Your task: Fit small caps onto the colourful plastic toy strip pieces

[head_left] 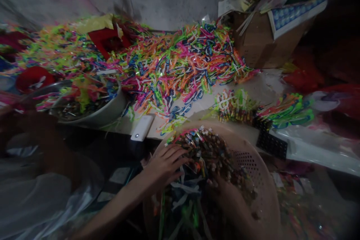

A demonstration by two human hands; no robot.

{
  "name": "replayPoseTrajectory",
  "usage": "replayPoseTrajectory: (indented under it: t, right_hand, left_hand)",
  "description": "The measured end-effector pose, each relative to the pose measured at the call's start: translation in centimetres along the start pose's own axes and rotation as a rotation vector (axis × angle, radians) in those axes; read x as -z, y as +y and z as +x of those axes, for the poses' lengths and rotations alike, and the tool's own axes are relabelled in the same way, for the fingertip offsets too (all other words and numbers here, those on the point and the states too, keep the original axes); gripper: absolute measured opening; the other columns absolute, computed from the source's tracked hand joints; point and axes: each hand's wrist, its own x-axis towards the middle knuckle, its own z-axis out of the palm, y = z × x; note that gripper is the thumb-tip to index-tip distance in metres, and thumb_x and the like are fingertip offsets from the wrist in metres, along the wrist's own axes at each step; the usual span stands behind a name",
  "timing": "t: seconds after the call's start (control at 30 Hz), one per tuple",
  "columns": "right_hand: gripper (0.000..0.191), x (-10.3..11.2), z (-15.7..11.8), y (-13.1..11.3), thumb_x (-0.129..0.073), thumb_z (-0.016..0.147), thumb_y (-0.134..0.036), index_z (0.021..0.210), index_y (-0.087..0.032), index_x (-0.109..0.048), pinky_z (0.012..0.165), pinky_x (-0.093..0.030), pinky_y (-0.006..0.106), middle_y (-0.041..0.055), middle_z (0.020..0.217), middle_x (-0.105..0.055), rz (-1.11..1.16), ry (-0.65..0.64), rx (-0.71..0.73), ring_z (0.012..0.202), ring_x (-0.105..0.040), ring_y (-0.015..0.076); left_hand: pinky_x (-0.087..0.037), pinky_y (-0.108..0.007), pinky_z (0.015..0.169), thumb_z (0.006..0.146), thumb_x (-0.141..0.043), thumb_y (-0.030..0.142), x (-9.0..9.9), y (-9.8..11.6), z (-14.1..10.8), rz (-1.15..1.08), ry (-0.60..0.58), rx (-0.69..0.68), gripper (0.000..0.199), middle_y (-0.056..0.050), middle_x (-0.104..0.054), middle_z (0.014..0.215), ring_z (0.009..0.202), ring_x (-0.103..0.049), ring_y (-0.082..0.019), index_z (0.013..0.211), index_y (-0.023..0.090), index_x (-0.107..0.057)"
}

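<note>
A pale pink perforated plastic basket (266,183) stands in front of me. Inside lies a heap of small, thin stick-like pieces (215,150) with white and brownish ends, their exact kind too dim to tell. Nearer me in the basket are colourful plastic strips (180,191) in white, blue and green. My left hand (170,159) rests on the left of the heap, fingers stretched out and slightly apart. On the other side, my right hand (226,195) reaches down into the heap; it is dark and blurred, and its fingertips are hidden among the pieces.
A big pile of neon plastic strips (174,67) covers the table. A metal basin (109,110), white power bank (142,127), bundled pieces (233,107), a black perforated tray (271,143) and a cardboard box (261,41) stand around. A co-worker's arm (53,146) is at left.
</note>
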Motion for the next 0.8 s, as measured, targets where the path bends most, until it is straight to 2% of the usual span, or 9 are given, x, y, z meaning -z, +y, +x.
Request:
replayPoseTrajectory:
  t: [0.1,0.17,0.3,0.37,0.47,0.57,0.7,0.8]
  right_hand:
    - [0.039,-0.6,0.2,-0.3,-0.045,0.085,-0.024,0.121,-0.017,-0.056,0.075,-0.048,0.032,0.0131,0.107,-0.069,-0.041,0.018,-0.029,0.096,-0.066,0.0285]
    - [0.038,-0.6,0.5,-0.2,-0.048,0.082,-0.022,0.118,-0.018,-0.059,0.076,-0.047,0.029,0.0116,0.107,-0.069,0.029,-0.019,-0.002,0.097,-0.065,0.0265]
    - [0.029,-0.8,1.2,0.3,-0.051,0.080,-0.030,0.101,-0.016,-0.065,0.073,-0.047,0.025,0.0083,0.095,-0.071,0.289,-0.063,0.041,0.087,-0.066,0.0223]
    - [0.029,-0.9,1.4,0.5,-0.054,0.078,-0.035,0.096,-0.017,-0.065,0.073,-0.047,0.026,0.0068,0.094,-0.071,0.380,-0.057,0.043,0.087,-0.065,0.0224]
    - [0.027,-1.2,1.3,1.0,-0.057,0.075,-0.036,0.094,-0.018,-0.065,0.073,-0.046,0.026,0.0058,0.092,-0.072,0.423,-0.027,0.014,0.086,-0.065,0.0227]
    - [0.022,-1.5,1.0,1.7,-0.055,0.076,-0.033,0.092,-0.020,-0.062,0.065,-0.045,0.026,0.0046,0.082,-0.072,0.346,0.054,-0.027,0.077,-0.066,0.0223]
    - [0.021,-1.5,0.5,2.5,-0.053,0.079,-0.038,0.090,-0.021,-0.058,0.053,-0.040,0.024,0.0023,0.065,-0.069,0.260,0.132,-0.054,0.060,-0.064,0.0204]
    - [0.021,-1.1,-0.3,1.9,-0.054,0.078,-0.041,0.088,-0.022,-0.055,0.054,-0.041,0.023,0.0018,0.068,-0.069,0.275,0.197,-0.052,0.060,-0.064,0.0189]
  left_hand:
    - [-0.030,-0.040,0.104,0.088,-0.054,0.026,0.7,-0.3,0.0,0.039,0.043,0.006,0.027,-0.005,-0.053,0.129,0.124,-0.041,-0.024,0.114,0.021,-0.056]
    - [-0.032,-0.039,0.102,0.090,-0.051,0.024,1.1,-0.4,-0.1,0.073,0.095,0.054,0.024,-0.006,-0.055,0.126,0.121,-0.044,-0.023,0.114,0.021,-0.056]
    - [-0.042,-0.036,0.085,0.086,-0.059,0.035,0.9,-0.4,-0.4,0.117,0.186,0.286,0.025,-0.008,-0.061,0.105,0.098,-0.054,-0.023,0.105,0.019,-0.058]
    - [-0.044,-0.037,0.080,0.081,-0.064,0.042,0.4,-0.1,-0.6,0.142,0.176,0.382,0.030,-0.008,-0.062,0.099,0.093,-0.055,-0.025,0.099,0.017,-0.060]
    - [-0.044,-0.039,0.078,0.074,-0.070,0.043,-0.5,0.8,-0.6,0.195,0.138,0.448,0.034,-0.009,-0.062,0.097,0.094,-0.055,-0.028,0.091,0.016,-0.061]
    - [-0.043,-0.040,0.079,0.071,-0.073,0.042,-1.5,1.9,-0.1,0.215,0.145,0.503,0.033,-0.010,-0.062,0.095,0.096,-0.055,-0.030,0.087,0.015,-0.062]
    - [-0.041,-0.041,0.083,0.070,-0.074,0.037,-2.0,3.5,0.9,0.184,0.109,0.608,0.030,-0.009,-0.059,0.095,0.094,-0.054,-0.029,0.089,0.016,-0.063]
    - [-0.042,-0.040,0.082,0.073,-0.070,0.039,-1.8,4.5,1.7,0.127,0.062,0.678,0.028,-0.008,-0.057,0.093,0.090,-0.054,-0.027,0.087,0.017,-0.062]
